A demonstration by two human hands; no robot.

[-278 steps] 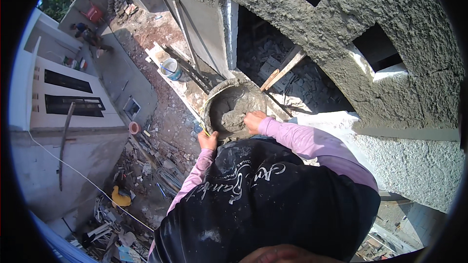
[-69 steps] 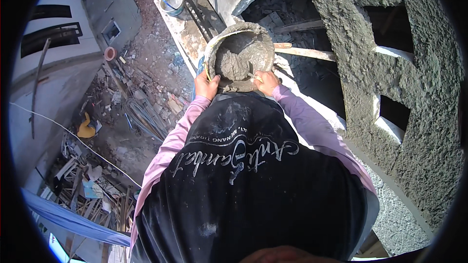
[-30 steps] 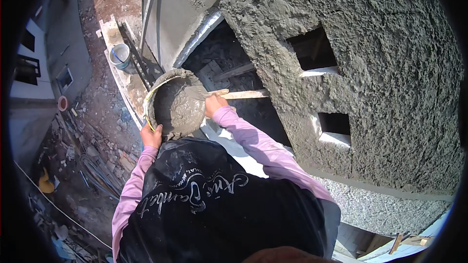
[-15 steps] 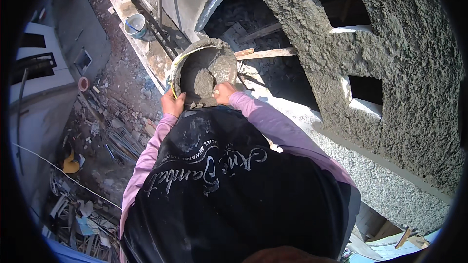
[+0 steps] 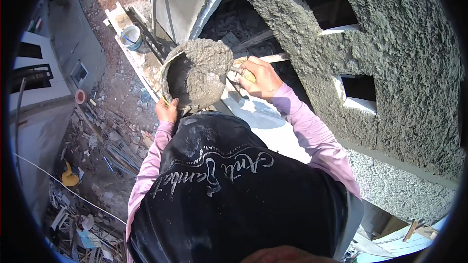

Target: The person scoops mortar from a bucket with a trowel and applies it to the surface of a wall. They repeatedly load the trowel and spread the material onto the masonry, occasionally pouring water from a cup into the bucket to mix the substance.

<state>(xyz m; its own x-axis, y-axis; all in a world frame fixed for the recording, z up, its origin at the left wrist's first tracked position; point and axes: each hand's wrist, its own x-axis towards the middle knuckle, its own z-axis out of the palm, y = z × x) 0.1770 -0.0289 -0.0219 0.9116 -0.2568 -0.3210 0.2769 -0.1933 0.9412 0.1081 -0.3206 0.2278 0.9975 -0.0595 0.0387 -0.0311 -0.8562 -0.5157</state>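
In the head view, my left hand (image 5: 166, 111) grips the lower-left rim of a round bucket (image 5: 165, 80), which is caked with grey wet mortar (image 5: 197, 80) inside. My right hand (image 5: 258, 80) is closed on the yellowish handle of a tool (image 5: 247, 75), apparently a trowel, beside the bucket's right rim. Its blade is hard to tell apart from the mortar. The bucket sits just above my black shirt front.
Up and left, a pale bucket (image 5: 131, 35) stands on a plank (image 5: 141, 68) above rubble. At right rises a rough plastered wall (image 5: 399, 58) with square openings (image 5: 329, 9). A timber (image 5: 278, 57) crosses a dark gap. Debris (image 5: 90, 234) lies low at left.
My right hand has lifted from inside the bucket out to its right, with the tool now showing in it. My left hand stays on the rim while the view shifts slightly.
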